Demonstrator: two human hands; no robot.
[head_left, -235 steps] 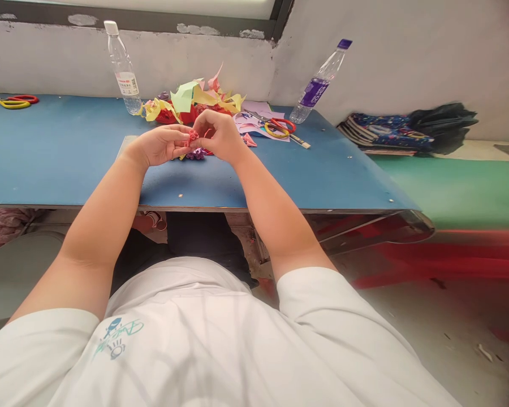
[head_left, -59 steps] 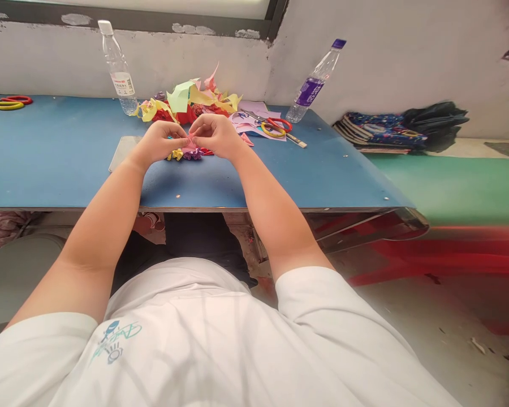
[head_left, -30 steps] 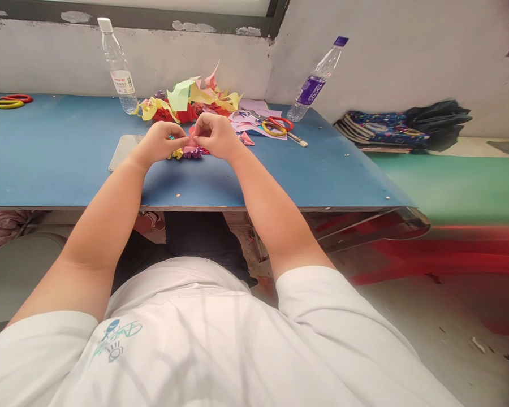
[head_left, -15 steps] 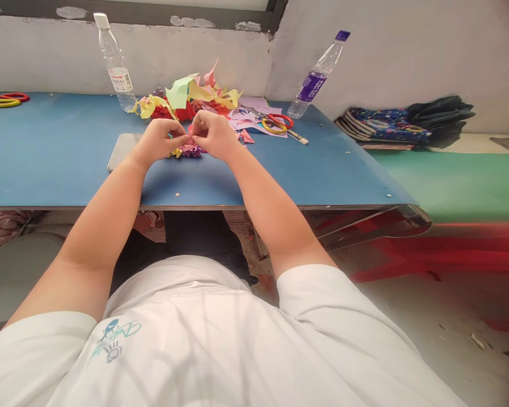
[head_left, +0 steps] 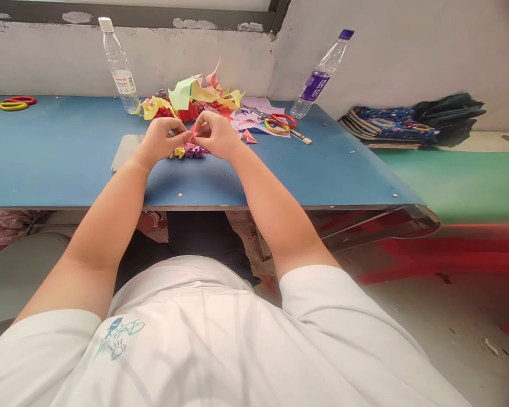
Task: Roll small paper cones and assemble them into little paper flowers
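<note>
My left hand (head_left: 161,139) and my right hand (head_left: 215,134) meet fingertip to fingertip over the blue table (head_left: 68,169). Both are closed in a pinch on a small pink paper piece (head_left: 192,131) held between them; most of it is hidden by the fingers. Just below the hands lie small curled paper shapes (head_left: 190,151), yellow and purple, on the table. A grey flat mat (head_left: 123,152) lies under my left wrist.
A heap of coloured paper scraps (head_left: 195,99) lies behind the hands. Two clear bottles stand at the back, one (head_left: 119,65) left and one with a purple label (head_left: 320,76) right. Red-and-yellow scissors (head_left: 280,121) lie right of the heap, another pair (head_left: 12,103) far left. Bags (head_left: 407,121) lie on the floor.
The hands have stayed together, working the pink paper with small finger movements. The camera has shifted slightly; nothing on the table has moved.
</note>
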